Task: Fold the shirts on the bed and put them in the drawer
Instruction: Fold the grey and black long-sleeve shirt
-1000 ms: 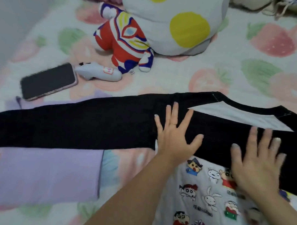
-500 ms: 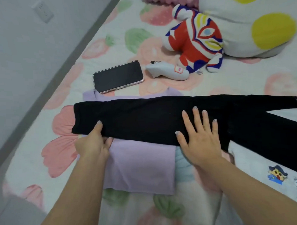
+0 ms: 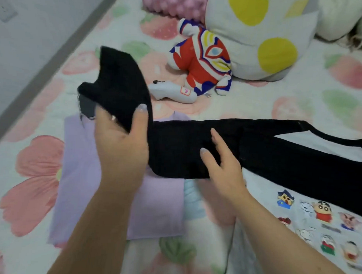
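Phone [image 3: 86,108] mostly hidden behind the lifted black shirt [image 3: 278,152]; shirt's far end runs off right edge.

Soft, even indoor light is spreading over the floral bedsheet [image 3: 300,104], casting only faint, fuzzy-edged shadows beneath the forearms. Nothing is glaring, though the black shirt [image 3: 278,156] is swallowing the light, so its weave and folds are barely showing. Motion blur is smearing the left hand [image 3: 122,147] and the raised shirt end it is gripping, while the plush figure [image 3: 201,63] and the cartoon-print shirt [image 3: 321,215] are looking only slightly soft. Wide-angle distortion is slanting the grey wall [image 3: 35,39] at the left, and the corners are losing focus.
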